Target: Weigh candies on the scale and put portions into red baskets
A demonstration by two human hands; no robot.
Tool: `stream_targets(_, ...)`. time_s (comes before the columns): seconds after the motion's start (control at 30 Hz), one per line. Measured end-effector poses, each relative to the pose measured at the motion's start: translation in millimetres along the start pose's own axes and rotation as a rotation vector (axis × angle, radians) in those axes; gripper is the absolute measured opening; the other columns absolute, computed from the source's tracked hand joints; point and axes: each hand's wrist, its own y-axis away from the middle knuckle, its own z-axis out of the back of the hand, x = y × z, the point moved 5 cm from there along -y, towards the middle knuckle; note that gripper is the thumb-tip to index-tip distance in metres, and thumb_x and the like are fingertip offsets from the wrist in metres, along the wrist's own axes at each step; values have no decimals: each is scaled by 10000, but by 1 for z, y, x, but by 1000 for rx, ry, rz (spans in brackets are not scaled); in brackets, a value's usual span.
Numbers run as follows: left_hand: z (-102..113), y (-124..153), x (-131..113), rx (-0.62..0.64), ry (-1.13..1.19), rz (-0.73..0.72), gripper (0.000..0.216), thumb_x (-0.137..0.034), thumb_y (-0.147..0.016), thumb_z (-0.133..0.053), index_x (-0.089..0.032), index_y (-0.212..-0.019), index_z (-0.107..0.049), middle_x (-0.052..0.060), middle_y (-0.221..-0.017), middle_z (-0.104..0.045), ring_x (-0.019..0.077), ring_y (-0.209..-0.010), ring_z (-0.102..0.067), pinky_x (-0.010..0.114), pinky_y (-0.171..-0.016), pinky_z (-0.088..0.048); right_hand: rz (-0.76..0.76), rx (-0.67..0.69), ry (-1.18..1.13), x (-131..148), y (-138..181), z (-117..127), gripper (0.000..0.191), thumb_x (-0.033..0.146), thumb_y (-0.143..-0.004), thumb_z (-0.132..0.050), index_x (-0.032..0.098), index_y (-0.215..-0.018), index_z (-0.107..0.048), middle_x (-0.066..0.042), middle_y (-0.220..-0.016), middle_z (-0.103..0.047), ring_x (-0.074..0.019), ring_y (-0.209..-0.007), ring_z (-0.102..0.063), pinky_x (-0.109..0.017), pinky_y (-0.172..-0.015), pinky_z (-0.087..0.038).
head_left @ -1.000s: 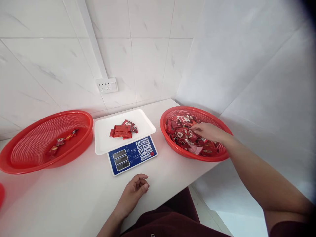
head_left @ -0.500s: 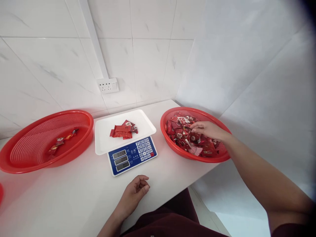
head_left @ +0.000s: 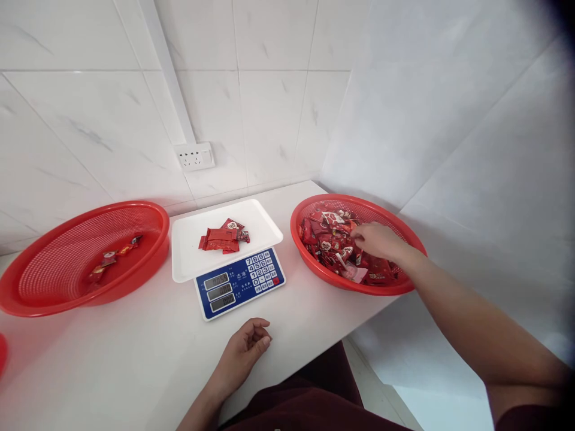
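Observation:
My right hand reaches into the red basket on the right, among many small red wrapped candies. Its fingers are curled together at the candies' surface; what lies between them is hidden. On the table's front part rests my left hand, loosely curled, thumb apart from the fingers, holding nothing I can see. Ahead of it stands a blue and white digital scale. The scale's white tray carries a small heap of red packets.
Another red basket stands at the left with several small wrapped pieces inside. Part of a red object shows at the left edge. A socket is on the tiled wall behind the white table. A side wall borders the right.
My right hand's fingers have gone from stretched out to curled in over the candies, shifting slightly right. My left hand and the packets on the tray stay the same.

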Motion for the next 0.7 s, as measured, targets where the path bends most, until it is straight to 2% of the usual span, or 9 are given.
stream_targets(0.03,0,0,0,-2,-2,1,373,-458,-765,-611,-198,-1027,-554,25,-842,-572,162,-816,-524,298,-778,-416,-15,-13,-13,4,-4,1,263,206,-813,-424,214,-910,-668,-71,-995,-682,-238,-954,-585,-288,-705,-420)
stream_targets(0.1,0,-1,0,-7,-10,-3,368,-452,-762,-616,-198,-1023,-559,24,-843,-575,162,-816,-526,298,-777,-417,-30,43,-51,13,-15,-3,329,188,-840,-393,214,-1053,-643,-90,-1073,-667,-238,-962,-597,-294,-728,-426)
stream_targets(0.2,0,-1,1,-4,-15,-14,354,-442,-775,-605,-202,-1031,-556,25,-851,-575,163,-833,-527,295,-782,-416,-60,176,-60,20,-32,-19,441,150,-788,-476,164,-1222,-554,-164,-1056,-668,-272,-879,-635,-317,-687,-441)
stream_targets(0.3,0,0,2,-1,-17,-21,349,-438,-788,-590,-202,-1042,-549,27,-860,-575,161,-841,-529,294,-791,-415,-77,193,-75,19,-46,-28,528,148,-751,-530,105,-1276,-489,-213,-1069,-654,-297,-861,-641,-329,-667,-448)
stream_targets(0.4,1,1,2,-11,-26,-26,355,-443,-779,-598,-202,-1036,-551,27,-861,-579,162,-839,-533,293,-791,-419,-58,161,-123,17,-52,-29,420,172,-765,-533,111,-1180,-557,-182,-1089,-654,-270,-894,-635,-307,-696,-451)
stream_targets(0.57,0,0,4,-7,-51,-37,343,-443,-780,-593,-207,-1027,-559,23,-860,-587,162,-834,-541,293,-784,-425,-16,98,-244,18,-39,-11,176,213,-784,-533,204,-911,-654,-15,-910,-711,-158,-826,-639,-206,-660,-446)
stream_targets(0.7,-2,0,4,-2,-82,-37,317,-422,-795,-573,-209,-1029,-558,21,-866,-589,162,-837,-541,295,-792,-423,-27,-5,-364,16,-19,7,166,304,-789,-535,213,-856,-656,6,-808,-705,-160,-734,-641,-227,-614,-448)
